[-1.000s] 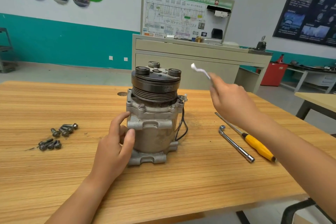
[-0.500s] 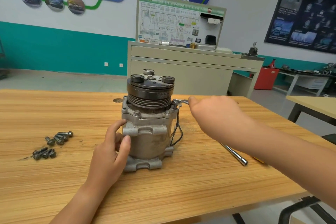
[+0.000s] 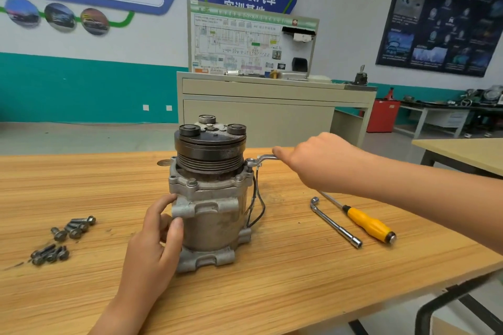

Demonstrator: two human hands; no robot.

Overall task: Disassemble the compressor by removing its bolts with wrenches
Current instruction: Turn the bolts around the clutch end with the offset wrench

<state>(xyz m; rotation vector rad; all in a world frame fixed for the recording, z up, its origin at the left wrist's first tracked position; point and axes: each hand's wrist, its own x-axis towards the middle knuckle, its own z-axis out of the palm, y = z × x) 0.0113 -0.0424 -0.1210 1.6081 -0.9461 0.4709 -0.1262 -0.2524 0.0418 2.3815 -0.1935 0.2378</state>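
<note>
Workshop bench [image 3: 272,288]: the compressor [image 3: 209,215] stands upright on its mounting feet near the middle of the wooden top, pulley end up. My left grip [image 3: 152,247] is curled round the lower left of its grey body, thumb and fingers pressed against the casting. My right grip [image 3: 318,163] is clamped on the handle of a small wrench [image 3: 265,157], whose ring end sits on a bolt [image 3: 250,163] at the right edge of the upper flange. Loose bolts [image 3: 64,236] lie in two clusters to the left. An L-shaped socket wrench [image 3: 336,223] and a yellow-handled screwdriver [image 3: 367,223] lie side by side to the right, apart from the compressor.
</note>
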